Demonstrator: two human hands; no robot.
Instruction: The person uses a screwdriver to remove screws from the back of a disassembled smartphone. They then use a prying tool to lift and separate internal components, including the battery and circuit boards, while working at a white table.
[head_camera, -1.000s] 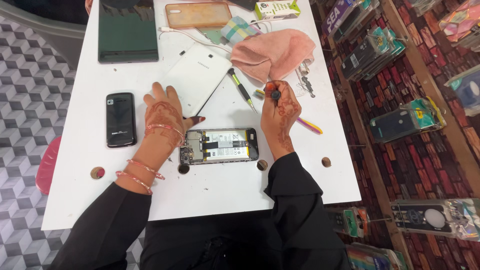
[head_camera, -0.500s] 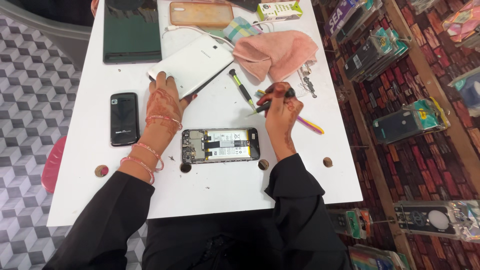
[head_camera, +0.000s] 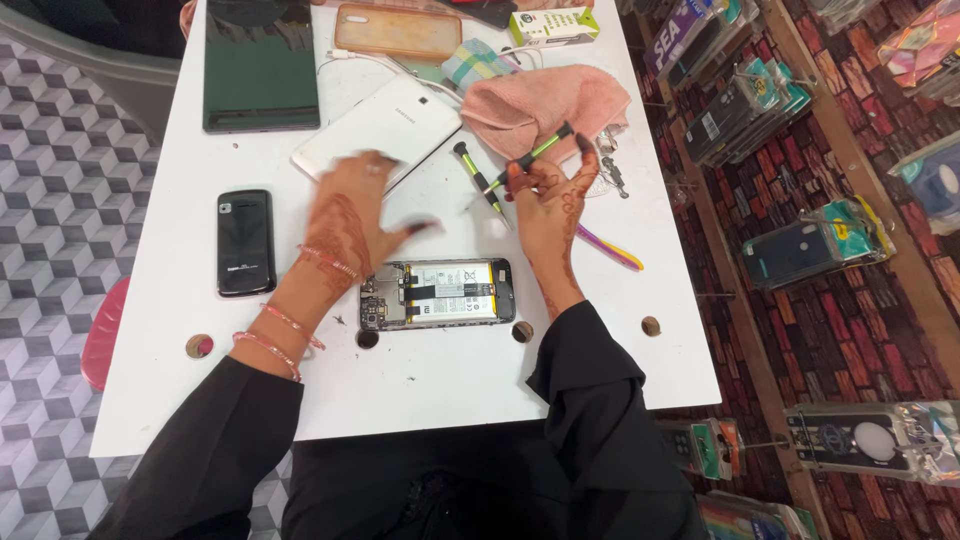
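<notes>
From the head camera, the opened phone (head_camera: 437, 294) lay flat on the white surface (head_camera: 430, 390), back cover off and battery and boards showing, just in front of the person's dark sleeves. The right hand (head_camera: 549, 200) was raised above the surface beyond the phone's right end, its fingers pinched on a green-and-black screwdriver (head_camera: 528, 158) that slanted up toward the pink cloth (head_camera: 540, 105). A second green screwdriver (head_camera: 480, 184) lay on the surface just left of that hand, and a purple and yellow tool (head_camera: 610, 250) lay just right of its wrist. The left hand (head_camera: 348, 218) was blurred; it hovered palm down beyond the phone's left end with fingers loosely spread and holding nothing, its fingertips near the white tablet (head_camera: 380, 130) that lay face down. A small black phone (head_camera: 245, 242) rested well to the left of that hand. Farther back lay a dark tablet (head_camera: 260, 65), an orange phone case (head_camera: 398, 32) and a small green and white box (head_camera: 552, 25). Packaged phone cases (head_camera: 810, 245) hung to the right of the surface.
</notes>
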